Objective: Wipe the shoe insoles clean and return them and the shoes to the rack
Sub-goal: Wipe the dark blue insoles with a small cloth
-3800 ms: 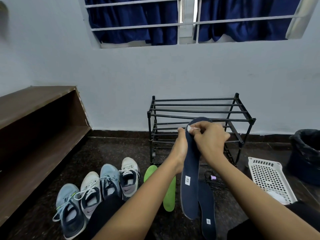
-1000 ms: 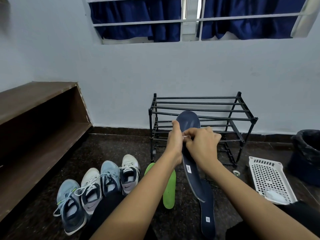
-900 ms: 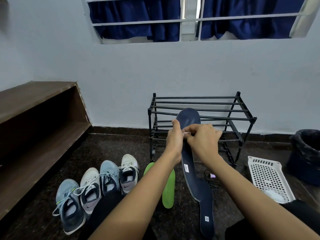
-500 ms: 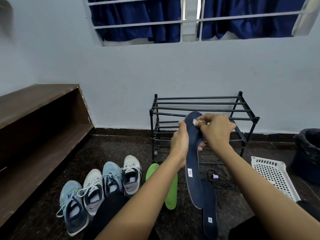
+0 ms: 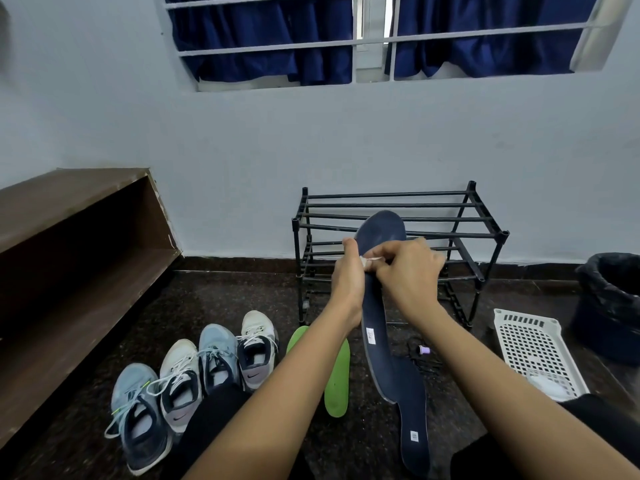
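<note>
My left hand grips a navy insole held upright in front of the black metal shoe rack. My right hand pinches a small white wipe against the insole's upper part. A second navy insole lies on the floor below it. Two green insoles lie on the floor left of the navy ones, partly hidden by my left forearm. Several sneakers stand in a row on the floor at the left.
A brown wooden shelf runs along the left wall. A white perforated basket lies on the floor at the right, and a dark bin with a black bag stands beyond it. A small purple item with a black cord lies near the rack.
My right hand with the wipe has slid down from the insole's top toward its middle, close to my left hand. The insole stays upright in my left hand.
</note>
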### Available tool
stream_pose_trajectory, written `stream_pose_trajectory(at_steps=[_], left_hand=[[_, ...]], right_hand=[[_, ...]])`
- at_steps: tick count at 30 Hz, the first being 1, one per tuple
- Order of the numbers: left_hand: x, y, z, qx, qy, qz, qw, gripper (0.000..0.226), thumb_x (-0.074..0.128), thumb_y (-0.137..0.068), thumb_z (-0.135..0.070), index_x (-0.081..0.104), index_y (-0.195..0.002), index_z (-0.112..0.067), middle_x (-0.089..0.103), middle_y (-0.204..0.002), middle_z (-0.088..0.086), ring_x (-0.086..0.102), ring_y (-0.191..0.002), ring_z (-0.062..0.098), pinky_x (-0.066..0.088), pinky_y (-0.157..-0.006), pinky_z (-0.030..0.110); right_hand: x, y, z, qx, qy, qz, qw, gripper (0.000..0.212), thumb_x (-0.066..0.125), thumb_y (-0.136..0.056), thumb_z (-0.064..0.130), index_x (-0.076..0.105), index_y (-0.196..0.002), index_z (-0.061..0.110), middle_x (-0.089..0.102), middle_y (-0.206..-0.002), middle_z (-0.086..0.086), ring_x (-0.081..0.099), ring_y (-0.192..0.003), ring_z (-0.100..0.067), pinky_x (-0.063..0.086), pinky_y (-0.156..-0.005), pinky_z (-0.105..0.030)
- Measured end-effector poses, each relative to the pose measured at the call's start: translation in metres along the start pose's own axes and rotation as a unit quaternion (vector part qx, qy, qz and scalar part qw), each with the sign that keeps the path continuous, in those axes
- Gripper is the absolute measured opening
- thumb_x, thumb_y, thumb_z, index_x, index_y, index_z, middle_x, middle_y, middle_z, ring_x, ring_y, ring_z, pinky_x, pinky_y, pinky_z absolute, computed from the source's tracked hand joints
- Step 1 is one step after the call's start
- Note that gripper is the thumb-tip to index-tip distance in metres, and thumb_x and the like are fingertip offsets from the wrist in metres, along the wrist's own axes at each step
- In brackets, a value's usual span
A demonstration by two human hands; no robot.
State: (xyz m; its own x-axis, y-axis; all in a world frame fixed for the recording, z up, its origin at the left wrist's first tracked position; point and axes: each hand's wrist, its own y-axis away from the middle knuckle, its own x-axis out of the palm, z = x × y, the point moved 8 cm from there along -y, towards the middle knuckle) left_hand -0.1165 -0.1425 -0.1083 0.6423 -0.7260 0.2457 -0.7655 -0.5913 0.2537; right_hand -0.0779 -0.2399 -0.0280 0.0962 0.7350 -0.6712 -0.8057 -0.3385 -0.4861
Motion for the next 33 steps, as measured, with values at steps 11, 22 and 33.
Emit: stream_pose_trajectory(at_steps=[11, 22, 33], left_hand=[[0.014, 0.005, 0.001, 0.011, -0.006, 0.054, 0.998, 0.05, 0.031, -0.101, -0.055, 0.058, -0.118, -0.017, 0.074, -0.086, 0.018, 0.071, -0.065, 0.028, 0.054, -0.052, 0.028], [0.008, 0.0, 0.006, -0.029, 0.028, 0.067, 0.997, 0.065, 0.029, -0.098, -0.062, 0.059, -0.121, -0.01, 0.071, -0.104, 0.022, 0.071, -0.087, 0.035, 0.057, -0.061, 0.037], [-0.01, 0.0, 0.0, -0.029, 0.001, 0.038, 0.999, 0.069, 0.028, -0.097, -0.06, 0.072, -0.106, -0.007, 0.073, -0.101, 0.016, 0.068, -0.101, 0.032, 0.051, -0.093, 0.043]], right_hand=[[-0.022, -0.031, -0.037, 0.077, -0.031, -0.074, 0.994, 0.008, 0.068, -0.082, 0.031, 0.067, -0.074, 0.034, 0.07, -0.083, 0.006, 0.054, -0.099, -0.023, 0.023, -0.08, -0.037], [-0.013, -0.02, -0.032, 0.048, -0.067, -0.051, 0.995, 0.009, 0.07, -0.081, 0.029, 0.068, -0.074, 0.034, 0.066, -0.072, 0.008, 0.058, -0.094, -0.025, 0.025, -0.082, -0.035], [-0.002, 0.028, 0.023, -0.058, 0.034, -0.001, 0.998, 0.018, 0.064, -0.082, 0.019, 0.074, -0.089, 0.033, 0.033, -0.06, 0.021, 0.045, -0.094, -0.018, 0.013, -0.07, -0.031]])
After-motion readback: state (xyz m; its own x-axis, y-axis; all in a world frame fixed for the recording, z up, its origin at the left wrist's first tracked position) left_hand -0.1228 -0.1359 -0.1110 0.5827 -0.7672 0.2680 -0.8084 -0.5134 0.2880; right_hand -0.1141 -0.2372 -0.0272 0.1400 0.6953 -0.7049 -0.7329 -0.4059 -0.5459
